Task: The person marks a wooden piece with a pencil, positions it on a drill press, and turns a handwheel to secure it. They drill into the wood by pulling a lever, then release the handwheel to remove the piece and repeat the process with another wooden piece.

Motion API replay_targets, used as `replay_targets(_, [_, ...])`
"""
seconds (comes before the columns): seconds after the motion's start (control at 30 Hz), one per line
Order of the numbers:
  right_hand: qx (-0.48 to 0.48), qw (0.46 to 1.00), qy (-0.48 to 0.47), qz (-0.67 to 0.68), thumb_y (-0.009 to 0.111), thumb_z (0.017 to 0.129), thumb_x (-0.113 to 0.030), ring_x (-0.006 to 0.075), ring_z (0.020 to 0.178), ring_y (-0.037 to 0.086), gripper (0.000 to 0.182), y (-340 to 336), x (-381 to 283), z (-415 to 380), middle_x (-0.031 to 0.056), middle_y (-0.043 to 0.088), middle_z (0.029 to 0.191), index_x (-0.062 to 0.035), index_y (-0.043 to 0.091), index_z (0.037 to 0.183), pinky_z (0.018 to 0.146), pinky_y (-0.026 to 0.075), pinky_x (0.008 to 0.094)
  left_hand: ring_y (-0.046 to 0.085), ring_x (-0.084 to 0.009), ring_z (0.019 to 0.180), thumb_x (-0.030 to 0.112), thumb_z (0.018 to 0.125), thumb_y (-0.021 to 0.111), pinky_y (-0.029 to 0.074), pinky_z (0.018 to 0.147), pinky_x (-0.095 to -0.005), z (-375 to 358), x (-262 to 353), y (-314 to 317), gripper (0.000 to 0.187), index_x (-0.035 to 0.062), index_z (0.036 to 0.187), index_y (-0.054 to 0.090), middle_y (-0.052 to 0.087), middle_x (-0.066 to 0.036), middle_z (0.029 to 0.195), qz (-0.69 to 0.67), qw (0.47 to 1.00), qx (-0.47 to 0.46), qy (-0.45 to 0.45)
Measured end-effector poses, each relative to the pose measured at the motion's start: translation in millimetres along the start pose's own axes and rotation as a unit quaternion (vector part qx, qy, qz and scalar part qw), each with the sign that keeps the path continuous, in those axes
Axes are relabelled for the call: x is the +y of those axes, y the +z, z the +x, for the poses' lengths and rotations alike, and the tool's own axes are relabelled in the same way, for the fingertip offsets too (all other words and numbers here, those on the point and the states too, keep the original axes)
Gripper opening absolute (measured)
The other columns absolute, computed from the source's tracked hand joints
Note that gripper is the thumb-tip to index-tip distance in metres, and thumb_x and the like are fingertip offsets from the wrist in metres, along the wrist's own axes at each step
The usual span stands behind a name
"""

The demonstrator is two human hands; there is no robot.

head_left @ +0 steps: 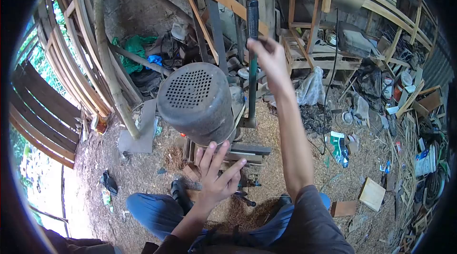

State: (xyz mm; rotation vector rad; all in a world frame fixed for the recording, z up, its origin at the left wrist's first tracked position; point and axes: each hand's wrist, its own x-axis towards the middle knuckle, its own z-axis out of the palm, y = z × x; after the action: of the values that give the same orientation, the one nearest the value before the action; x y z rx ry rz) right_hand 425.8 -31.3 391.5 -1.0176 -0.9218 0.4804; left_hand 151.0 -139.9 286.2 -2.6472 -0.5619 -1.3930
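Observation:
A large grey metal drum-shaped housing [193, 99], its end pierced with many small holes, stands in the middle of the head view; it looks like a motor. At its lower edge is my left hand [220, 183], fingers spread, the fingertips against or just beside the rim. My right hand [270, 59] reaches up past the housing. Its fingers are curled at an upright dark green bar [253, 75] with a black ribbed top. Motion smears this hand slightly, and its palm side is hidden.
Wooden frames and chairs [304, 14] are stacked at the back right. A bamboo pole [107, 59] leans at left beside curved slats. Wood shavings cover the ground, with a square wood block [372, 194] and a green-white packet [339, 148]. A dark cable [334, 73] hangs at right.

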Motion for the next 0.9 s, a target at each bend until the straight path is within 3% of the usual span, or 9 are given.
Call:
replay_targets(0.1, [-0.028, 0.999, -0.024, 0.017, 0.065, 0.099, -0.04, 0.0173, 0.099, 0.06, 0.051, 17.4, -35.7, 18.2, 0.0099, 0.067, 0.106, 0.0053, 0.06, 0.124, 0.089, 0.045, 0.0308, 0.038, -0.0376, 0.146, 0.013, 0.091, 0.065, 0.021, 0.122, -0.0541, 9.2, 3.5, -1.6, 0.027, 0.0193, 0.116, 0.072, 0.055, -0.019, 0.146, -0.012, 1.0, 0.005, -0.011])
replay_targets(0.2, [0.031, 0.999, -0.03, -0.021, 0.052, 0.107, -0.035, 0.0236, 0.101, 0.06, 0.049, 29.9, -6.7, 19.0, 0.0154, 0.065, 0.109, 0.0037, 0.049, 0.137, 0.093, 0.046, 0.0337, 0.044, -0.0376, 0.141, 0.01, 0.09, 0.063, 0.025, 0.12, -0.0547, 11.7, 6.2, -6.1, 0.024, 0.016, 0.113, 0.07, 0.059, -0.018, 0.142, -0.048, 0.998, 0.007, -0.029])
replay_targets(0.3, [0.041, 0.992, -0.111, -0.035, 0.051, 0.108, -0.033, 0.0213, 0.103, 0.059, 0.047, 40.3, -28.3, -35.1, 0.015, 0.064, 0.111, 0.0042, 0.048, 0.136, 0.093, 0.046, 0.0333, 0.049, -0.0378, 0.136, 0.007, 0.091, 0.061, 0.029, 0.117, -0.0551, 9.1, -0.9, -7.4, 0.022, 0.0127, 0.111, 0.069, 0.063, -0.016, 0.137, -0.072, 0.997, 0.024, -0.032])
replay_targets(0.43, [-0.027, 0.996, -0.071, 0.036, 0.056, 0.106, -0.037, 0.0147, 0.108, 0.054, 0.051, 33.2, -48.2, -106.0, 0.0081, 0.061, 0.116, 0.003, 0.048, 0.137, 0.097, 0.043, 0.0315, 0.053, -0.0376, 0.132, 0.003, 0.092, 0.058, 0.032, 0.115, -0.0558, -9.8, -2.3, -22.4, 0.022, 0.0104, 0.111, 0.066, 0.066, -0.016, 0.131, -0.094, 0.992, 0.041, -0.071])
replay_targets(0.5, [-0.051, 0.993, -0.068, 0.086, 0.061, 0.101, -0.046, 0.0127, 0.102, 0.053, 0.056, 28.9, -70.8, -108.3, 0.0061, 0.059, 0.11, 0.0033, 0.053, 0.127, 0.094, 0.042, 0.029, 0.052, -0.0377, 0.132, 0.003, 0.094, 0.057, 0.033, 0.114, -0.0544, -16.0, -5.3, -29.0, 0.021, 0.0085, 0.113, 0.065, 0.065, -0.016, 0.131, -0.091, 0.993, 0.044, -0.068])
replay_targets(0.57, [-0.046, 0.99, -0.053, 0.119, 0.053, 0.101, -0.057, 0.0138, 0.1, 0.059, 0.059, 31.1, -75.3, -89.2, 0.0056, 0.065, 0.103, -0.0012, 0.059, 0.12, 0.093, 0.043, 0.03, 0.051, -0.0382, 0.132, 0.004, 0.097, 0.057, 0.034, 0.114, -0.0527, -22.3, -7.7, -33.5, 0.018, 0.006, 0.113, 0.065, 0.065, -0.017, 0.132, -0.104, 0.99, 0.049, -0.078])
replay_targets(0.63, [-0.036, 0.984, -0.008, 0.176, 0.054, 0.101, -0.056, 0.0134, 0.088, 0.058, 0.054, 40.3, -79.9, -84.9, 0.0036, 0.063, 0.093, -0.0034, 0.062, 0.11, 0.085, 0.044, 0.0291, 0.05, -0.0385, 0.133, 0.005, 0.099, 0.055, 0.035, 0.114, -0.0515, -23.2, -7.9, -38.3, 0.017, 0.0042, 0.113, 0.064, 0.064, -0.017, 0.133, -0.1, 0.991, 0.044, -0.073])
replay_targets(0.73, [0.016, 0.995, -0.067, 0.065, 0.052, 0.104, -0.049, 0.0105, 0.07, 0.046, 0.046, 52.3, -88.5, -92.8, 0.0, 0.054, 0.075, -0.006, 0.06, 0.089, 0.069, 0.038, 0.0269, 0.048, -0.0382, 0.134, 0.006, 0.101, 0.052, 0.035, 0.113, -0.0504, -25.3, -5.8, -44.0, 0.018, 0.0036, 0.115, 0.063, 0.063, -0.018, 0.133, -0.13, 0.986, 0.053, -0.088])
replay_targets(0.9, [0.01, 0.991, -0.12, 0.057, 0.056, 0.103, -0.034, 0.0065, 0.069, 0.042, 0.034, 56.7, -80.9, -163.0, -0.0027, 0.049, 0.072, -0.0039, 0.058, 0.087, 0.062, 0.032, 0.0255, 0.049, -0.0386, 0.135, 0.004, 0.099, 0.053, 0.035, 0.113, -0.0499, -40.1, -12.5, -41.4, 0.017, 0.0027, 0.112, 0.064, 0.064, -0.018, 0.132, -0.135, 0.984, 0.044, -0.107])
